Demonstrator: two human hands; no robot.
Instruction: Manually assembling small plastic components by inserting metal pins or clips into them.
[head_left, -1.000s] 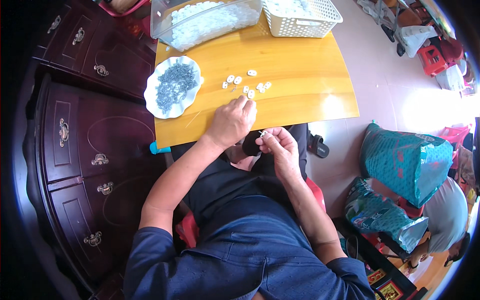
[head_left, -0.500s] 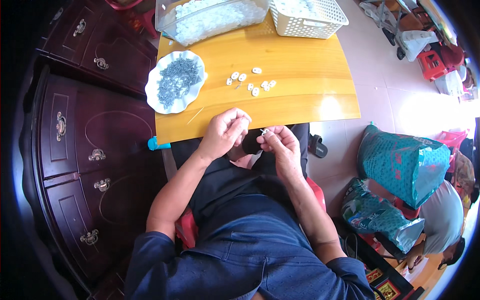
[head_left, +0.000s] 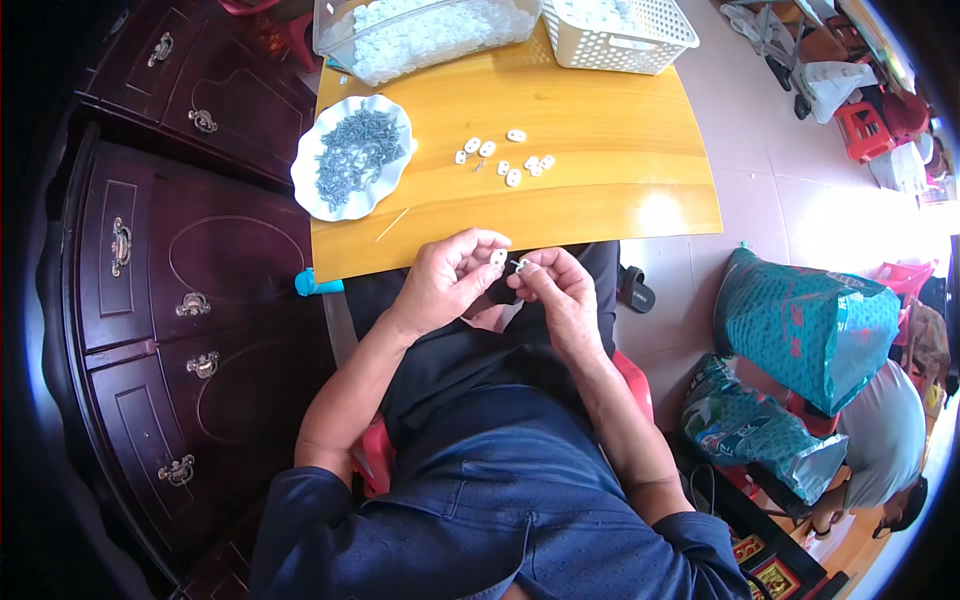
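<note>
Just off the near edge of the wooden table (head_left: 570,215), my left hand (head_left: 445,275) pinches a small white oval piece with two holes (head_left: 498,258) between thumb and fingertips. Close beside it, my right hand (head_left: 562,290) is closed on a small white piece with a thin dark pin (head_left: 521,265) pointing toward the left hand. The two pieces are nearly touching, with a narrow gap between them. Beyond my hands, several loose white two-hole pieces (head_left: 513,177) lie scattered on the tabletop, with tiny metal screws (head_left: 480,166) among them.
A white scalloped dish (head_left: 303,180) of grey screws (head_left: 358,155) sits at the table's left, near a thin stick (head_left: 393,224). At the back stand a clear bin (head_left: 345,65) and a white perforated basket (head_left: 610,55), both holding white pieces. Teal bags (head_left: 800,310) and another person (head_left: 890,430) are at right.
My left hand has turned and moved slightly right, bringing the white two-hole piece into sight at its fingertips. My right hand has shifted a little left toward it.
</note>
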